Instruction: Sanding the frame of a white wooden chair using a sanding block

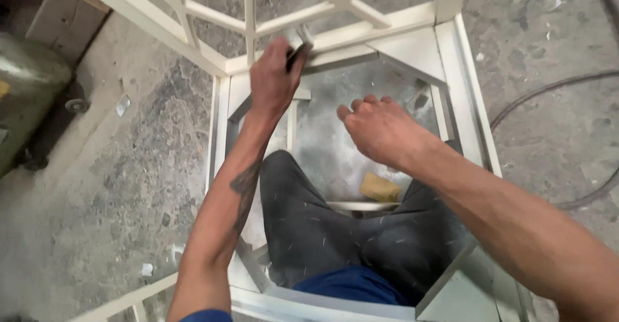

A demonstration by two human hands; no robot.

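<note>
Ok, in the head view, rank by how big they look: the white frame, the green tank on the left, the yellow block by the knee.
1. White frame, spanning most of the view.
2. Green tank, cut off by the edge, so its full size is unsure.
3. Yellow block, clearly smallest.

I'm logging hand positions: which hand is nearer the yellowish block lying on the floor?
Right. The right hand hovers just above the yellowish block; the left hand is farther up, gripping a dark tool against the cream frame.

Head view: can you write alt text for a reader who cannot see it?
A person's left hand presses a small dark tool against a cream-painted frame lying on a concrete floor. The right hand hovers loosely curled, holding nothing visible, above dark trousers and a yellowish block.
</note>
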